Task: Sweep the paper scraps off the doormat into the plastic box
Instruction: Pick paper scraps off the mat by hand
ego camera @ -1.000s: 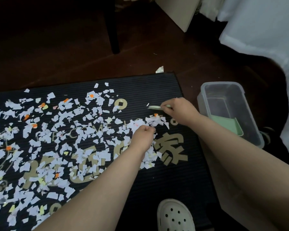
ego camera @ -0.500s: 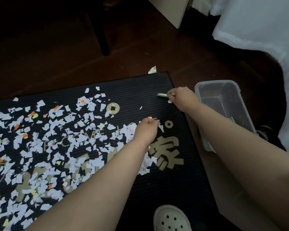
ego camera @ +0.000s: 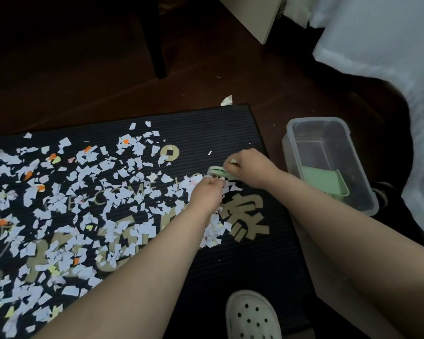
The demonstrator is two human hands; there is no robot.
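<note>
White paper scraps, with a few orange and yellow ones, cover the left and middle of the black ribbed doormat. My left hand is a closed fist resting on the right end of the scrap pile; I cannot see anything inside it. Just to its right, my right hand grips a small pale green tool that touches the scraps beside my left fist. The clear plastic box stands on the floor off the mat's right edge, with a green dustpan lying inside it.
A single scrap lies on the dark wooden floor beyond the mat's far corner. A black furniture leg stands behind the mat. White fabric hangs at the right. My white clog rests on the mat's near edge.
My right hand has come back from the mat's right edge, near the box, to the scrap pile beside my left fist. The left fist has stayed on the scraps.
</note>
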